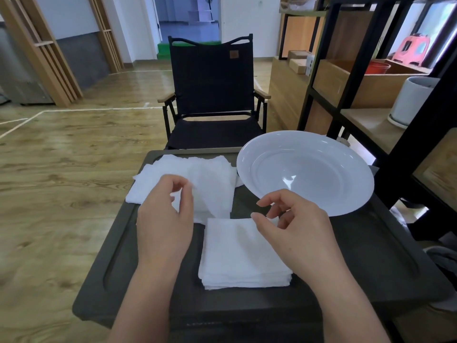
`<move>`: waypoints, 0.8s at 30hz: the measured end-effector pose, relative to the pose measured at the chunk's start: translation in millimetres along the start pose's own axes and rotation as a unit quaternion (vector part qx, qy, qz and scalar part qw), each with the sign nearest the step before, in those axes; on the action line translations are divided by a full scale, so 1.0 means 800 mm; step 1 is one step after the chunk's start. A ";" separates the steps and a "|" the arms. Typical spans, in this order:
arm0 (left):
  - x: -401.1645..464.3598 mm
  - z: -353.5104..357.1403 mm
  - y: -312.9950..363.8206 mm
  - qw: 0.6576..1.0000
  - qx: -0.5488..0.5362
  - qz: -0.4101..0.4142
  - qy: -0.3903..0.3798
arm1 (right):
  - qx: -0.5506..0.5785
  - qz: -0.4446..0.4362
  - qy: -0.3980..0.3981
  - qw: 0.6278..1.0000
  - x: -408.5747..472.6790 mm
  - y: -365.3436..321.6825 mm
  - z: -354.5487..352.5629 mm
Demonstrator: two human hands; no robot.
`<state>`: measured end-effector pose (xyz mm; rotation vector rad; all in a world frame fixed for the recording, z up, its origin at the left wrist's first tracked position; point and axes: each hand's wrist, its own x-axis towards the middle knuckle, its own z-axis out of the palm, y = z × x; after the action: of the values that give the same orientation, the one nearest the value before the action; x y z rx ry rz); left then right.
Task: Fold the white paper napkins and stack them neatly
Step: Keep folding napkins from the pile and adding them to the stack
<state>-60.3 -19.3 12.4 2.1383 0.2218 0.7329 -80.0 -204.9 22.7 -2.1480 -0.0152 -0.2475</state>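
Folded napkin stack is sitting near-centre on the dark bench, edges squared, long axis running toward/away from the person. Loose napkin pile is lying at the far left of the bench, fanned and messy, its long axis across the bench. Left hand is hovering over the pile, grip loosely curled, holding nothing. Right hand is hanging over the stack's far right corner, fingers relaxed; contact unclear. White plate is sitting far right.
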 end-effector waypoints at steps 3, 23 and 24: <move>-0.007 -0.019 0.031 0.993 -0.102 0.051 -0.005 | 0.027 -0.023 -0.037 0.999 -0.003 -0.009 0.007; -0.010 -0.025 0.042 0.847 -0.364 -0.260 -0.288 | 0.242 -0.071 -0.046 0.967 -0.005 -0.012 -0.001; -0.011 -0.025 0.043 0.852 -0.359 -0.256 -0.283 | 0.228 -0.065 -0.063 0.969 -0.005 -0.011 -0.001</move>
<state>-82.1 -30.8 44.5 1.3818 0.1519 -0.1481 -85.4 -200.4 30.1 -1.7011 -0.2623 -0.1625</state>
